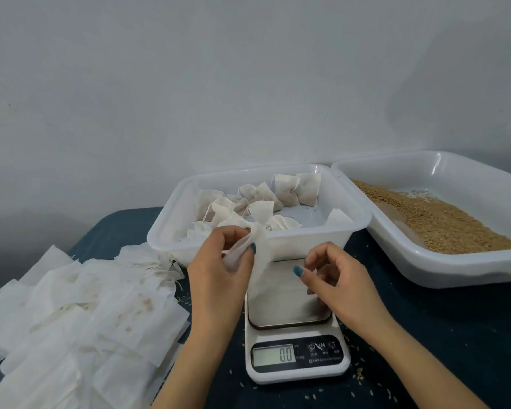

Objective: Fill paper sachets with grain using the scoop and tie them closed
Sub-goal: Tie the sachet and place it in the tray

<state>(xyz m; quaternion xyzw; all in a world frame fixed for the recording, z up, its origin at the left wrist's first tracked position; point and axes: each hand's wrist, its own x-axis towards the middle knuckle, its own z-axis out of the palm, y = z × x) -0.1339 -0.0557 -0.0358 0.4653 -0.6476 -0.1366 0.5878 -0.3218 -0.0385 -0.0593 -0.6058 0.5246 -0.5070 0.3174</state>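
Above the scale (289,308), limp paper sachet (260,262) pinched at its upper edge by left hand (216,267); right hand (340,284) curled alongside, hold unclear. Likely feather-light, flimsy, tearable; best gripped by rim.

Makeshift home packing spot: bare wall (160,84), cloth-covered table (425,335), kitchen scale (297,370), plastic tubs (307,245).

White digital kitchen scale (295,329) front centre on dark blue table (440,335). White plastic tub (307,246) just behind, tied paper sachets (289,190) inside. White plastic tray (455,270) right of tub, brown grain (443,219) in it. Heap of empty paper sachets (80,308) left.
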